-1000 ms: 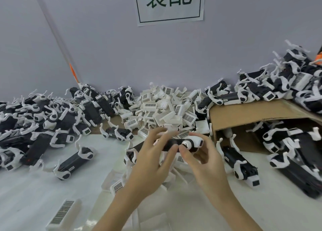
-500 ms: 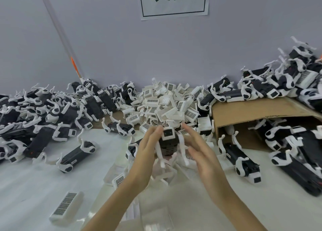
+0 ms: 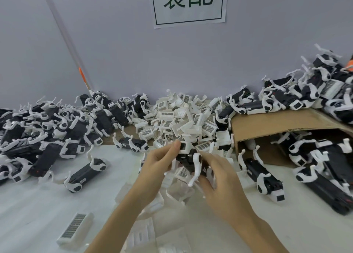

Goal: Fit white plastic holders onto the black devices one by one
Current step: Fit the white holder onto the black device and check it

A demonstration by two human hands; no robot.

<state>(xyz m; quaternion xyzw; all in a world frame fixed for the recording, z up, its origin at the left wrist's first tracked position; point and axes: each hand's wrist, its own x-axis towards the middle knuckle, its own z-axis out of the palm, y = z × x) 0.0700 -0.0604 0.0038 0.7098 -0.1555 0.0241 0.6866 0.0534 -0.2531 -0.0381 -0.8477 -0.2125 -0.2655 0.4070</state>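
Both my hands hold one black device (image 3: 188,160) at the centre, above the white table. My left hand (image 3: 160,163) pinches its far end, where a white cap with a dark window shows. My right hand (image 3: 219,176) grips its near side, next to a white plastic holder (image 3: 196,165) with curved prongs clipped on the device. A pile of loose white holders (image 3: 183,119) lies just behind.
Fitted black devices are heaped at the left (image 3: 47,130) and at the right on and inside a cardboard box (image 3: 271,126). Single fitted devices (image 3: 86,170) (image 3: 265,178) lie on either side of my hands. A loose white holder (image 3: 75,228) rests near the front left.
The device has turned in my hands from end-on to slanted, so a white pronged holder now faces me. My right hand has closed onto it from a looser hold.
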